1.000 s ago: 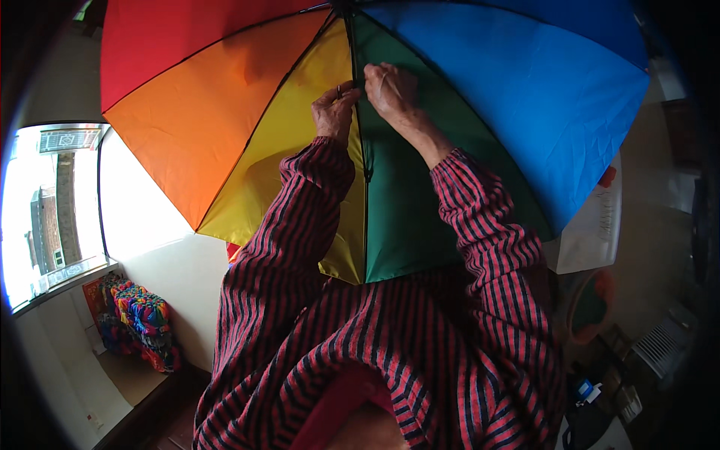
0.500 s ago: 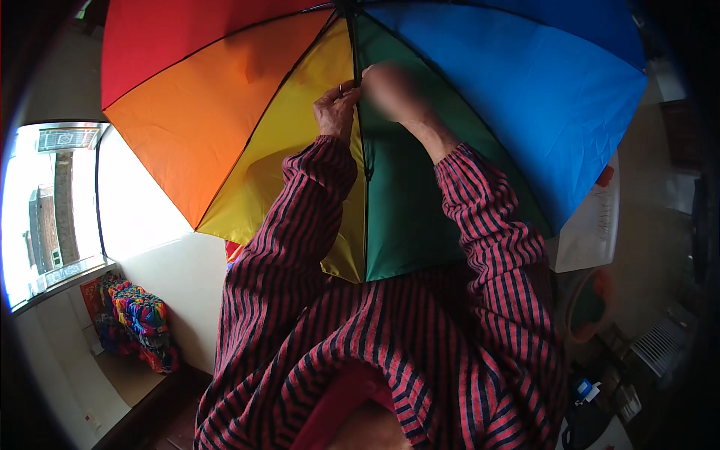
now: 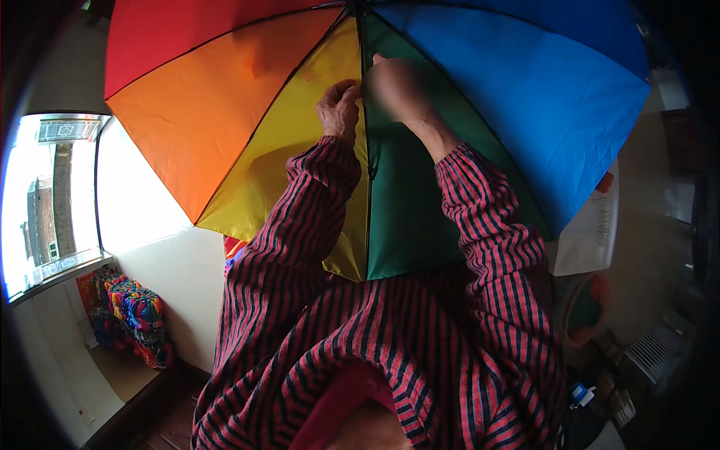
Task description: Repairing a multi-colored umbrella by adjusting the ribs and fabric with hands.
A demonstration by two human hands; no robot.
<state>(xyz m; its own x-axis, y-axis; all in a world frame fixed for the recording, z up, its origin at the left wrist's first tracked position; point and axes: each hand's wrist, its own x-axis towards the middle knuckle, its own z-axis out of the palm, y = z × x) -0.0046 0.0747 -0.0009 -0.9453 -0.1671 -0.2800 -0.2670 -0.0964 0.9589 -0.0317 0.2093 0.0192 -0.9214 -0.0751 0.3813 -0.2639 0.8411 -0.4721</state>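
An opened umbrella [image 3: 495, 112] with rainbow-coloured panels fills the upper part of the view, its inner side toward me. A dark rib [image 3: 368, 154] runs down between the yellow and green panels. Just left of that rib is my left hand [image 3: 337, 110], fingers curled together with the tips beside it; whatever they may pinch is too small or hidden. My right hand [image 3: 400, 88] is over the green panel, right of the rib. Blur covers most of it, though one fingertip points upward.
At the left is a bright window [image 3: 56, 187], with a multicoloured knotted textile bundle [image 3: 139, 311] below it. A whitish translucent container [image 3: 589, 232] stands at the right beyond the umbrella's edge, above a round basin [image 3: 587, 307]. A slatted white rack [image 3: 652, 351] lies lower right.
My right fingertips have moved up and right, away from the rib. The left hand has turned slightly beside it. The umbrella's middle has shifted a little to the right.
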